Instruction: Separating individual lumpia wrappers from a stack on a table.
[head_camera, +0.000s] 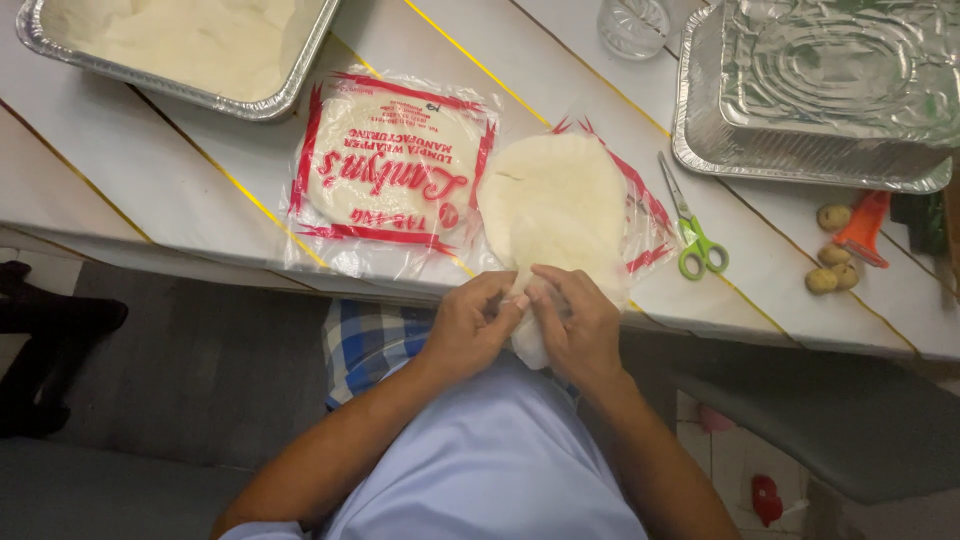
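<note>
Okay, foil tray of white filling (180, 45) upper left, sealed wrapper pack (392, 170) just right of it, then the loose wrapper stack (555, 205) overhanging the table edge (200, 262) at centre; green scissors (695, 240) lie near its right. Left hand (470, 325) and right hand (580, 320) meet below that edge, fingers pinched on the stack's near rim, open floor either side.

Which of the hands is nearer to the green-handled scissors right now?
Right. The right hand pinches the wrapper stack's near edge, just below-left of the scissors; the left hand grips the same edge farther away.
</note>
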